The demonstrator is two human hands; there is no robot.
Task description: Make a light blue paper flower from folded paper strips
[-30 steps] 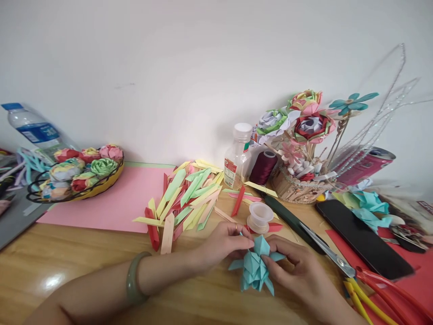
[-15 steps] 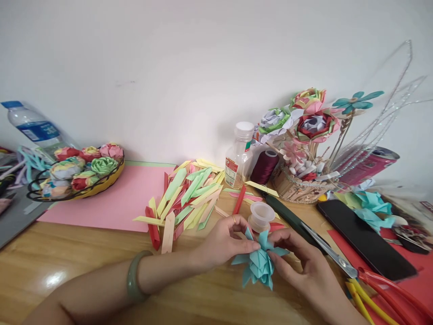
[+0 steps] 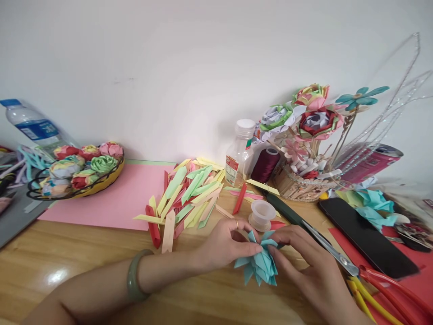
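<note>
The left hand (image 3: 232, 241) pinches the near-right part of the work, a light-blue folded-paper flower (image 3: 261, 267), between thumb and fingers, while the right hand (image 3: 306, 255) grips it from the right side, its thumb against the petals. The flower is held over the near part of the wooden bench (image 3: 84, 241), with its pointed petals fanning out toward the near side. Just beyond it stands a translucent plastic spool (image 3: 262, 215). To the left lies a heap of folded paper strips (image 3: 191, 194) in yellow, green, red and pink, partly over a pink paper sheet (image 3: 125, 198). Farther left, a yellow basket (image 3: 104, 184) holds paper flowers. Right of the right hand lie open-handled scissors (image 3: 347, 263) and a black smartphone (image 3: 367, 237). At the far side, a clear plastic bottle (image 3: 238, 155) stands beside a maroon thread cone (image 3: 266, 167).
</note>
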